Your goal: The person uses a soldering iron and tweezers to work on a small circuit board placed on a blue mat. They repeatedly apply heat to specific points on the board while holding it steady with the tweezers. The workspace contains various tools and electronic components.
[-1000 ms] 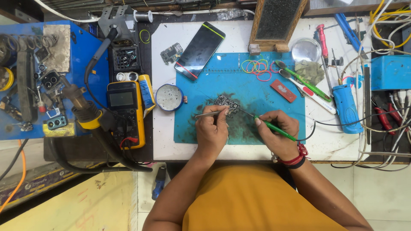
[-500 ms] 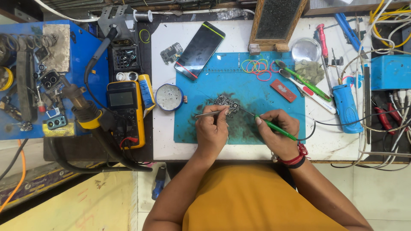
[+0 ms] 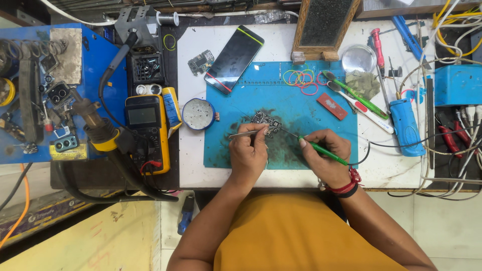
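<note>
A small dark circuit board (image 3: 266,121) lies on the blue work mat (image 3: 301,105). My left hand (image 3: 248,153) grips metal tweezers (image 3: 246,133), whose tips reach the board's near edge. My right hand (image 3: 326,155) holds a green-handled soldering iron (image 3: 321,149) like a pen, its thin tip pointing left at the board. A red band sits on my right wrist. Both hands rest on the mat close to the table's front edge.
A phone (image 3: 234,59) lies screen-up at the mat's top left, beside a round tin (image 3: 198,114) and a yellow multimeter (image 3: 146,130). Rubber bands (image 3: 300,79), two toothbrushes (image 3: 351,98), a lens (image 3: 359,58) and a blue cylinder (image 3: 404,125) lie right. A blue station (image 3: 40,90) stands left.
</note>
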